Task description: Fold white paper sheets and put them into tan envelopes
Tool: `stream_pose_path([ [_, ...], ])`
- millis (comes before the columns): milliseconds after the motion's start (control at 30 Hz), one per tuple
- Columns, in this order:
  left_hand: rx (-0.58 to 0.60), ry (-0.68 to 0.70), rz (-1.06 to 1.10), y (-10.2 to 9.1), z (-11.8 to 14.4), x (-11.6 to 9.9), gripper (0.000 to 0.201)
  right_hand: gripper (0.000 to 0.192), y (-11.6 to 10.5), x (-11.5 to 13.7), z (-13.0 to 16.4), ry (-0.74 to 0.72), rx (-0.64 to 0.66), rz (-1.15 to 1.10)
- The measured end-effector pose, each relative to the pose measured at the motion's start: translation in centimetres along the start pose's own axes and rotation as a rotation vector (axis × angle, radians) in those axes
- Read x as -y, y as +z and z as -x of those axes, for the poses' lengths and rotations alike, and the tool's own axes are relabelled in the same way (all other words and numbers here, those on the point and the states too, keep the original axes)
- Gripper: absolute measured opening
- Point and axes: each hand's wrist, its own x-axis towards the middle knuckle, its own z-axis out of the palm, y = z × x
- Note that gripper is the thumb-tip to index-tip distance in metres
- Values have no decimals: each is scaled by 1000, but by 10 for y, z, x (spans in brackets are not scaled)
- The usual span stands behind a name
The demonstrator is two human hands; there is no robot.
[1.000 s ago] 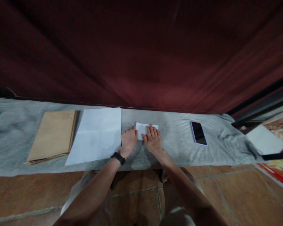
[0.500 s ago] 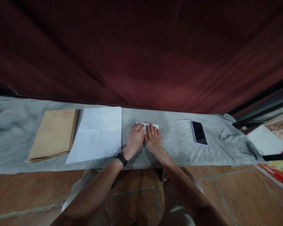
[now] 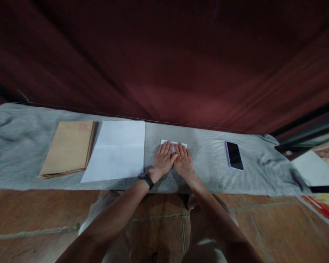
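Observation:
A small folded white paper (image 3: 174, 143) lies on the grey cloth in front of me, mostly covered by my hands. My left hand (image 3: 163, 157), with a dark band on its wrist, presses flat on the paper's left part, fingers stretched forward. Flat on the right part rests my right hand (image 3: 184, 160), its fingers also stretched out. The thumbs meet or nearly meet between them. Left of my hands are large white sheets (image 3: 117, 149) with a faint crease across.
A stack of brown paper envelopes (image 3: 68, 148) lies at the left. To the right is a phone (image 3: 234, 156) in a light purple case. The grey cloth (image 3: 208, 175) covers a narrow surface, a dark red curtain (image 3: 164, 73) hangs behind it, and a tiled floor (image 3: 159, 233) lies below.
My hands have flattened, with the left fingers now straighter and further over the paper, and the thumbs are together. The whole view has tilted slightly.

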Motion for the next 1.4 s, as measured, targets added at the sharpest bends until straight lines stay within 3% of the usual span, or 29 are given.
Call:
stream_pose_path([
  [200,-12,14,-30,0,5,8,57,55,2,-13,2,12,-35,1],
  [533,26,-43,-33,-8,7,2,57,57,-8,-49,6,163,59,16],
  [633,26,-40,-29,-10,8,1,56,57,-14,-54,1,213,16,13],
  [700,16,-30,-19,-12,8,1,56,58,-17,-50,-5,201,-62,-21],
  [800,12,-16,-8,-13,9,1,56,59,-16,-32,-16,61,-116,-144],
  [933,32,8,-38,-11,9,1,58,58,-6,0,-21,-109,-11,-244],
  [1033,33,7,-42,-9,9,1,61,55,-2,14,-18,-137,41,-198],
  [1400,32,-15,4,-7,10,3,60,55,-5,0,-10,-56,46,-19],
])
